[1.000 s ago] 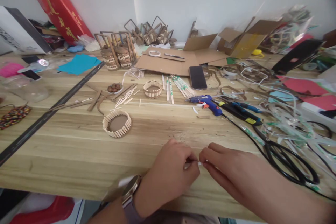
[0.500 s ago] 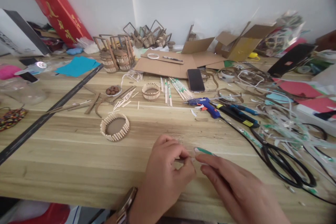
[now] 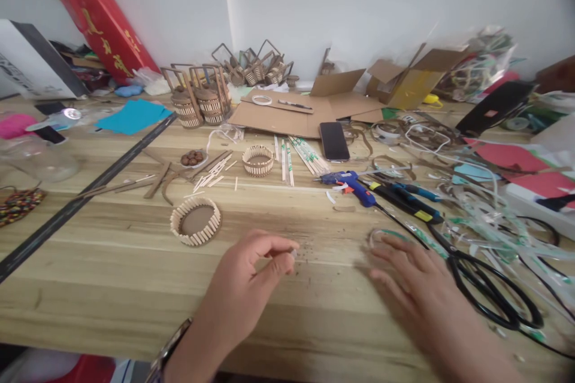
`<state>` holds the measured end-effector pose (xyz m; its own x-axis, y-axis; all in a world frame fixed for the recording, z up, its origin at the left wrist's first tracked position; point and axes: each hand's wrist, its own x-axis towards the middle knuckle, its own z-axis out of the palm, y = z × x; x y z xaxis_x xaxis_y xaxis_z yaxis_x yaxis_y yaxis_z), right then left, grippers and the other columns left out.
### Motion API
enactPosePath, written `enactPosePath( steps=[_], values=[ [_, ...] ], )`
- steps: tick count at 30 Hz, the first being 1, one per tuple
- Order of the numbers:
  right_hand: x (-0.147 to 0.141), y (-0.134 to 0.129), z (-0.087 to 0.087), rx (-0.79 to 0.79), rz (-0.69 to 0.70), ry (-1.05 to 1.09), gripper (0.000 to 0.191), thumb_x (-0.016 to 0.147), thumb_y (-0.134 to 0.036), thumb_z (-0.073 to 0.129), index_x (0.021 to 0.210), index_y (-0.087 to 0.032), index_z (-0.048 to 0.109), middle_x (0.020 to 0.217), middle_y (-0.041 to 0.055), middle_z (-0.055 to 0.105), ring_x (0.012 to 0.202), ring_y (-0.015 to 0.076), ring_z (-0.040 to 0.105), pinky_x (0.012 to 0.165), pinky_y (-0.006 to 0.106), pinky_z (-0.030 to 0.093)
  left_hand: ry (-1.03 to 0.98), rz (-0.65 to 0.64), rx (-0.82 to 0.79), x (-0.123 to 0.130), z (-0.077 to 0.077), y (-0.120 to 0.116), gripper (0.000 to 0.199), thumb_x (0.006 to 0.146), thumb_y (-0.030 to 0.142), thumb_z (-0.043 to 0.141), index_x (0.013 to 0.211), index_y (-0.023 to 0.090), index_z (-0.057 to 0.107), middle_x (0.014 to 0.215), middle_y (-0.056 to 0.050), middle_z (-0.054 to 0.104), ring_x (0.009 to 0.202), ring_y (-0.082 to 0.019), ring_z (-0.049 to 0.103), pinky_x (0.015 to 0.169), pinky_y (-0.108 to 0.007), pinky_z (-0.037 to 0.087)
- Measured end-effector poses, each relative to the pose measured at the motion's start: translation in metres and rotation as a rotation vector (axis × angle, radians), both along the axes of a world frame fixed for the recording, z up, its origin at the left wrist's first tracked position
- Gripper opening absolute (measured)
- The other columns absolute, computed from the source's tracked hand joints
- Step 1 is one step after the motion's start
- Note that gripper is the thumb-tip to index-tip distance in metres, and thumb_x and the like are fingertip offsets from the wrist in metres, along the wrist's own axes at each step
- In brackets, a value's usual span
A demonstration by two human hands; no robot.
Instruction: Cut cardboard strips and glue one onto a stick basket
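Observation:
My left hand (image 3: 245,287) is closed, with thumb and forefinger pinching a small greyish piece (image 3: 293,252) whose kind I cannot make out. Dark crumbs lie scattered on the wood just right of those fingertips. Farther right, my right hand (image 3: 415,284) is palm down, its fingers stretched out and somewhat blurred. Beside its fingertips lies a clear strip of wrapper with green on it (image 3: 385,232); whether the fingers touch it I cannot tell. To the left of my left hand stands a round tray edged with short wooden sticks (image 3: 196,221).
A blue glue gun (image 3: 353,184) lies ahead of my right hand, near black scissors (image 3: 494,287) and a tangle of wrappers (image 3: 498,221). Behind are a smaller stick ring (image 3: 257,161), a phone (image 3: 334,141), flat cardboard (image 3: 278,116) and small baskets (image 3: 211,103).
My hands have parted. The left has moved left with the small piece in its pinch; the right has moved right along with the green-marked wrapper, its fingers now spread.

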<state>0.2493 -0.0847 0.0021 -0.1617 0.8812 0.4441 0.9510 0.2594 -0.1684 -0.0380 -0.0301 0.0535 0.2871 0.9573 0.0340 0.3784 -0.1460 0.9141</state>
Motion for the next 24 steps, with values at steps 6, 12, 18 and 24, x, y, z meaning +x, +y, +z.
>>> enactPosePath(
  steps=[6,12,18,24],
  values=[
    [-0.04,0.008,0.032,-0.305,0.104,0.413,0.022,0.092,-0.041,0.055,0.1,-0.026,0.069,0.103,0.0064,0.073,0.098,0.0228,0.068,0.084,0.036,0.055,0.022,-0.102,0.086,0.017,0.0,-0.015,0.029,0.088,0.024,0.062,0.116,0.027,0.065,0.084,0.001,0.069,0.085,-0.018,0.066,0.072,-0.025,0.053],
    [-0.078,0.015,0.055,-0.644,0.256,0.711,0.026,0.09,-0.034,0.049,0.068,-0.022,0.055,0.066,-0.002,0.063,0.064,0.0129,0.057,0.06,0.023,0.046,0.05,-0.249,0.173,0.024,0.003,-0.023,0.031,0.088,0.011,0.057,0.114,0.027,0.063,0.095,0.0,0.066,0.088,-0.015,0.064,0.082,-0.026,0.053],
    [-0.078,0.013,0.048,-0.674,0.289,0.667,0.013,0.076,-0.018,0.05,0.064,-0.022,0.048,0.062,-0.0037,0.056,0.058,0.0113,0.049,0.055,0.022,0.039,0.206,-0.314,0.316,0.028,-0.002,-0.024,0.052,0.069,-0.002,0.052,0.115,0.021,0.06,0.089,-0.002,0.066,0.09,-0.02,0.063,0.08,-0.03,0.057],
    [-0.065,0.01,0.038,-0.599,0.184,0.948,0.017,0.081,-0.025,0.06,0.066,-0.022,0.052,0.061,-0.0042,0.05,0.059,0.0116,0.046,0.054,0.022,0.038,0.436,-0.058,0.963,0.037,-0.009,-0.041,0.041,0.085,0.005,0.053,0.122,0.022,0.058,0.1,-0.007,0.071,0.107,-0.028,0.065,0.093,-0.045,0.055]
  ],
)
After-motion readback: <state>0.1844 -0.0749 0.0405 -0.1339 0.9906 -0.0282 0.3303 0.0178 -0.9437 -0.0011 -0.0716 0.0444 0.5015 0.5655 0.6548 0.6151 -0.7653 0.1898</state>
